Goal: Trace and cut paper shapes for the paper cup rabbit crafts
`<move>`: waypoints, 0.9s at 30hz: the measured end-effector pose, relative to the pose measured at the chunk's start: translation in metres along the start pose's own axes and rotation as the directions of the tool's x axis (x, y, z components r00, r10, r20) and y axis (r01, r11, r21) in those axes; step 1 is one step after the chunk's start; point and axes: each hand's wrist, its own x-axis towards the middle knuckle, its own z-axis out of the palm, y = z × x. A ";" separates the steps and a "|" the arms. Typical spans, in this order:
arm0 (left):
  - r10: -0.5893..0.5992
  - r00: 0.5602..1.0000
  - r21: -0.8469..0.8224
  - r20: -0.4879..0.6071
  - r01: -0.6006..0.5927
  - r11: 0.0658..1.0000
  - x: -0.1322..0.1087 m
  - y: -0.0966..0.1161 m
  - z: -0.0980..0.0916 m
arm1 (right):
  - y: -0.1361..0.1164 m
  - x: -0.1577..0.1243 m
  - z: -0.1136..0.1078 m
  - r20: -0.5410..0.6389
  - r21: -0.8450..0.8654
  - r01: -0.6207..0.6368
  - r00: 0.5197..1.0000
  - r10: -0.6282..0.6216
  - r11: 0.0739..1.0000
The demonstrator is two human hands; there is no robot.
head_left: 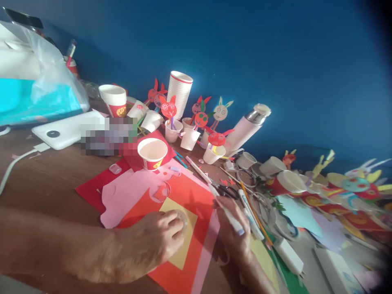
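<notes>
My left hand [162, 239] has its fingers curled down over a small round translucent object [184, 217], of which only the rim shows. The object rests on a yellow paper square [190, 237], which lies on an orange-red sheet [200, 196]. Just right of these papers, my right hand [234, 228] is closed around a white marker pen [226, 210] that has a pale purple end. The pen's upper end points up and left, off the paper. Beneath the orange sheet are pink paper [118, 196] with cut-out shapes and dark red paper [92, 188].
A paper cup [152, 153] stands behind the papers. Several cups with red paper faces [169, 108], stacked cups [180, 87] and a pink thermos [245, 132] line the blue wall. Scissors [228, 191], an orange pencil [255, 212] and cables crowd the right; a white power bank [67, 130] lies left.
</notes>
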 end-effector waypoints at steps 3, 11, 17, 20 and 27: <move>-0.104 0.994 -0.169 -0.013 0.100 0.981 0.003 -0.009 -0.004 | 0.005 -0.013 0.001 0.161 -0.022 0.171 0.973 -0.165 0.985; -0.242 0.964 -0.377 0.109 0.265 0.888 0.018 -0.031 0.011 | -0.002 -0.001 0.006 0.356 -0.226 0.342 0.901 -0.249 0.912; -0.317 0.935 -0.679 0.158 0.336 0.653 0.020 -0.058 0.007 | 0.001 -0.003 0.010 0.383 -0.271 0.358 0.892 -0.241 0.894; -0.451 0.883 -0.738 0.129 0.389 0.552 0.019 -0.066 0.012 | 0.005 -0.006 0.012 0.374 -0.279 0.348 0.898 -0.232 0.895; -0.412 0.877 -0.608 -0.245 0.193 0.770 0.020 -0.064 0.030 | 0.021 -0.005 0.005 0.306 -0.274 0.255 0.937 -0.167 0.927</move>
